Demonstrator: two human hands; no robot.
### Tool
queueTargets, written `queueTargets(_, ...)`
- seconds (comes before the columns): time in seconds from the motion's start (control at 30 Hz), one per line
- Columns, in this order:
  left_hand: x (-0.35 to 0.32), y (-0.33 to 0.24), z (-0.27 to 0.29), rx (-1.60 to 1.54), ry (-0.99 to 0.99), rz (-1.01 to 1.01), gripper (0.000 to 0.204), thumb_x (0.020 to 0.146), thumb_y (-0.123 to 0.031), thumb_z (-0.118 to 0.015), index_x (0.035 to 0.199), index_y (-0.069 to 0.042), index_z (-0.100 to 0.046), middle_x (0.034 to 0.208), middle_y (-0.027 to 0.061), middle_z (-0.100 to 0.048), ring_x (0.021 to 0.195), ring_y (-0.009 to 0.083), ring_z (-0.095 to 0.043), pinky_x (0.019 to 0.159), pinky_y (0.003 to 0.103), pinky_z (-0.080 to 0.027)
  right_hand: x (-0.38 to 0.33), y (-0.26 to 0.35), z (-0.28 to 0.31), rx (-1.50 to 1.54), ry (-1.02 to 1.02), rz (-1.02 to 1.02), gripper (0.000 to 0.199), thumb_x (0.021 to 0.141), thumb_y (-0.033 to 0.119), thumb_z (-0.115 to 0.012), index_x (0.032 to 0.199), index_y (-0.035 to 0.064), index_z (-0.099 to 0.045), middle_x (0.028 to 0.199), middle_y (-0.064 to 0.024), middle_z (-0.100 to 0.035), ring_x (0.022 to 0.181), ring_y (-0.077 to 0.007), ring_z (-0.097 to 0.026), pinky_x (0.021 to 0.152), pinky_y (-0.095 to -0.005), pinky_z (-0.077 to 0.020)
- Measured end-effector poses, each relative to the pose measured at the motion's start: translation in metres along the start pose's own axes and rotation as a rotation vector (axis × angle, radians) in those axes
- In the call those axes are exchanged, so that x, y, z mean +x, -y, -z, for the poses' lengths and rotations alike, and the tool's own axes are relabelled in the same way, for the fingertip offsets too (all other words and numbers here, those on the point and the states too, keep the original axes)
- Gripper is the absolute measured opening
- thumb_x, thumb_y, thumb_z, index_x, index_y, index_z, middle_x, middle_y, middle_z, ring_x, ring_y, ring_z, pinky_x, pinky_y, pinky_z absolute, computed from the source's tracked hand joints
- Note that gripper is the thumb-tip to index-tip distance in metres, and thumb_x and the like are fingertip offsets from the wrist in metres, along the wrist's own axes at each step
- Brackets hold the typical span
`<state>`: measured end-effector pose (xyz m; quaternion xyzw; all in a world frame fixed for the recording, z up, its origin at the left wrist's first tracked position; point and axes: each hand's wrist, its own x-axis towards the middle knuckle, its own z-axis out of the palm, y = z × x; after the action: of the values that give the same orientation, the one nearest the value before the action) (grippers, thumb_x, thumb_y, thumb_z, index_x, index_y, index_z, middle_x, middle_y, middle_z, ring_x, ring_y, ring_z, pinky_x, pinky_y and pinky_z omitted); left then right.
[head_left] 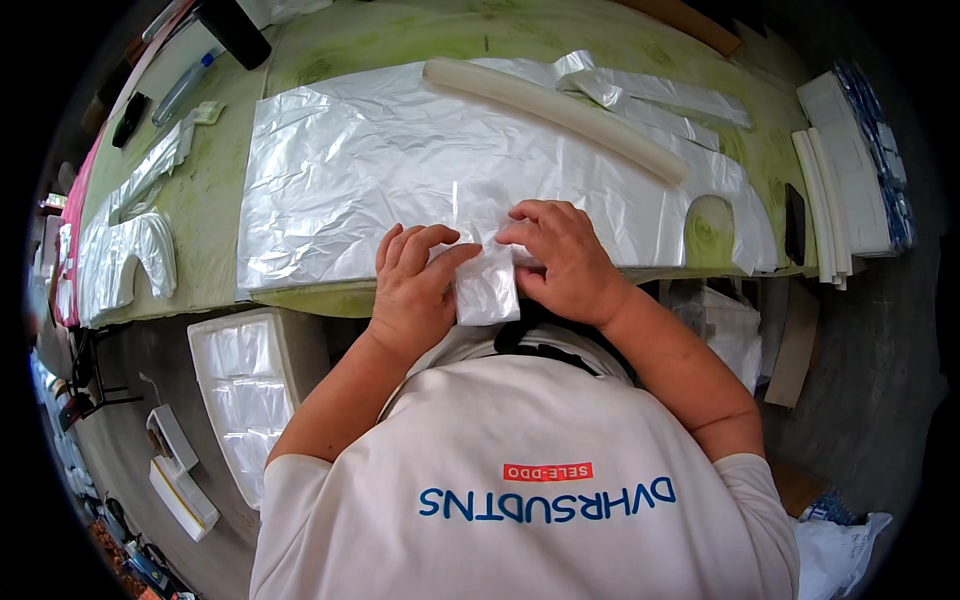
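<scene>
A small folded piece of clear plastic bag [487, 285] lies at the near edge of the green table [200, 200]. My left hand [412, 285] presses on its left side with thumb and fingers. My right hand [562, 258] pinches its upper right corner. Behind both hands spreads a large flat stack of clear plastic carrier bags [400, 160], and the folded piece seems to be part of its front edge. A long white foam tube [555, 115] lies across the stack's far right part.
More plastic bags [125, 250] lie at the table's left, with a pen [180, 88] and a black object [232, 32] at the far left corner. White foam strips [830, 200] and a dark phone [795, 225] sit at the right. A white tray [250, 390] stands on the floor.
</scene>
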<state>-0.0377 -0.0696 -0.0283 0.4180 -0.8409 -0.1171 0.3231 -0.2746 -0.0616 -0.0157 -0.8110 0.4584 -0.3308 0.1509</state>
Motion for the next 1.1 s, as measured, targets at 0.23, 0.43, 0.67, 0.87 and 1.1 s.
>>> queueTargets(0.23,-0.01,0.004,0.006,-0.01,0.057,-0.014,0.052,0.068,0.004,-0.072,0.115,-0.016,-0.068,0.121,0.005,-0.06,0.112,0.0249,-0.06,0.115,0.057,-0.03,-0.004,0.008,0.007,0.065,-0.052,-0.037,0.052,0.071,-0.002,-0.065,0.12,0.013,-0.063,0.127,-0.0127,-0.056,0.118,-0.0353,-0.052,0.103,-0.0458,-0.0422)
queueTargets(0.43,-0.013,0.002,0.0,-0.006,-0.017,-0.034,0.049,0.073,0.004,-0.068,0.117,-0.018,-0.069,0.126,0.0039,-0.061,0.114,0.0213,-0.06,0.117,0.06,-0.028,-0.002,0.004,0.005,0.027,0.052,0.082,0.056,0.072,-0.002,-0.065,0.126,0.0103,-0.06,0.13,-0.0135,-0.056,0.122,-0.0358,-0.051,0.107,-0.046,-0.0405)
queueTargets(0.67,-0.014,0.002,0.008,-0.217,-0.031,-0.043,0.057,0.078,0.009,-0.058,0.132,-0.009,-0.056,0.141,0.0148,-0.055,0.128,0.0327,-0.054,0.117,0.062,-0.026,0.022,0.006,0.006,-0.005,-0.046,-0.119,0.06,0.075,0.013,-0.071,0.133,0.0079,-0.058,0.137,-0.0152,-0.052,0.128,-0.0369,-0.047,0.11,-0.0473,-0.037)
queueTargets(0.87,-0.014,0.003,0.002,-0.267,-0.064,0.06,0.067,0.079,0.003,-0.066,0.142,-0.006,-0.046,0.144,0.0159,-0.053,0.132,0.0359,-0.052,0.118,0.061,-0.025,0.05,0.003,-0.004,-0.201,0.217,-0.141,0.04,0.075,0.021,-0.073,0.112,0.0076,-0.068,0.137,-0.014,-0.053,0.13,-0.0355,-0.045,0.108,-0.0461,-0.0377)
queueTargets(1.1,-0.025,-0.008,0.006,-0.536,-0.127,0.158,0.079,0.077,0.001,-0.079,0.146,-0.002,-0.041,0.143,0.0153,-0.05,0.121,0.0274,-0.056,0.106,0.043,-0.043,0.033,0.025,0.009,0.008,-0.159,0.036,0.024,0.071,0.004,-0.076,0.092,0.0129,-0.068,0.13,-0.0089,-0.059,0.122,-0.0337,-0.052,0.104,-0.0443,-0.0395)
